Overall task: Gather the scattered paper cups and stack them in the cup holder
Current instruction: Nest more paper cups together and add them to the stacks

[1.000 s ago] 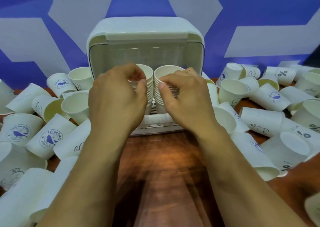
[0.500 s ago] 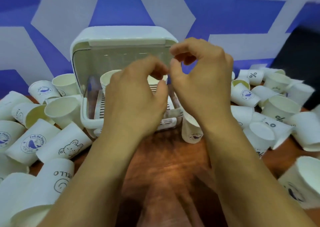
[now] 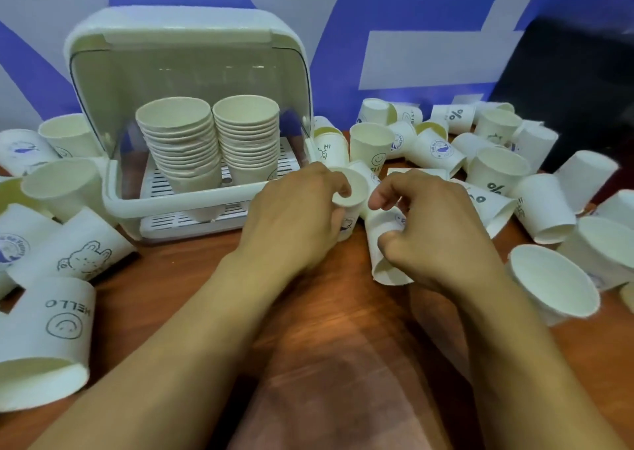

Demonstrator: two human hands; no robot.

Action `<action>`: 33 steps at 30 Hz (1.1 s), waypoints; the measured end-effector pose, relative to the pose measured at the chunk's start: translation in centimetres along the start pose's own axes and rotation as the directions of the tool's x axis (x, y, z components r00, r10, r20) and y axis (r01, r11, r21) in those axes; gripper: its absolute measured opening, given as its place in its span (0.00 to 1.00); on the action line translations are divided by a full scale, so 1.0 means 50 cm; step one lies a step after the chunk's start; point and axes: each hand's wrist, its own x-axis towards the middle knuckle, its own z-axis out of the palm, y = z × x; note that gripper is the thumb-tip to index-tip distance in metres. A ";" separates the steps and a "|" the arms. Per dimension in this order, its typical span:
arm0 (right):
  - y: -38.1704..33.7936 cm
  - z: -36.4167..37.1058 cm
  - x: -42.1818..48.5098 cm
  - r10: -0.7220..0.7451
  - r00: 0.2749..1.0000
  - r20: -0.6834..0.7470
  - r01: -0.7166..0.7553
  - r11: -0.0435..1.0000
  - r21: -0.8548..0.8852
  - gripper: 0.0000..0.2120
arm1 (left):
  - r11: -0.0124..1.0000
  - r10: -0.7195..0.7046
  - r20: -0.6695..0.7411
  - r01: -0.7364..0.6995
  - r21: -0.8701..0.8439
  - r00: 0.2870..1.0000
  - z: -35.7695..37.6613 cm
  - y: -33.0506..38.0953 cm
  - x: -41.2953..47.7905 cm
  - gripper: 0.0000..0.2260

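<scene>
left hand [image 3: 295, 219] gripping upright white paper cup [image 3: 348, 192] | right hand [image 3: 439, 233] gripping tipped white paper cup [image 3: 386, 254] | white plastic cup holder [image 3: 178, 206] sitting at 11 o'clock | risk: squeezing likely crumpling rims, blocking nesting

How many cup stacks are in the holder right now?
2. The left stack and the right stack stand side by side, mouths up, inside the cup holder. Anything behind them would be hidden.
</scene>
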 end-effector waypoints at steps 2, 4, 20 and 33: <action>0.010 -0.013 -0.004 0.019 0.993 0.114 -0.011 0.998 -0.064 0.21 | 1.000 -0.003 0.012 0.003 0.023 1.000 0.011 -0.002 -0.002 0.11; 0.016 -0.019 -0.007 0.019 0.980 0.196 0.001 0.995 -0.105 0.21 | 0.998 -0.002 0.022 0.001 0.058 1.000 0.018 -0.004 -0.004 0.10; 0.019 0.006 -0.006 -0.059 0.957 -0.283 0.089 0.991 0.095 0.12 | 0.996 0.032 -0.042 -0.028 0.081 0.999 -0.032 0.001 -0.006 0.09; -0.012 0.035 -0.012 0.010 0.858 -0.514 0.171 0.938 0.303 0.08 | 0.996 -0.014 -0.142 0.026 0.084 0.990 -0.115 0.016 -0.014 0.08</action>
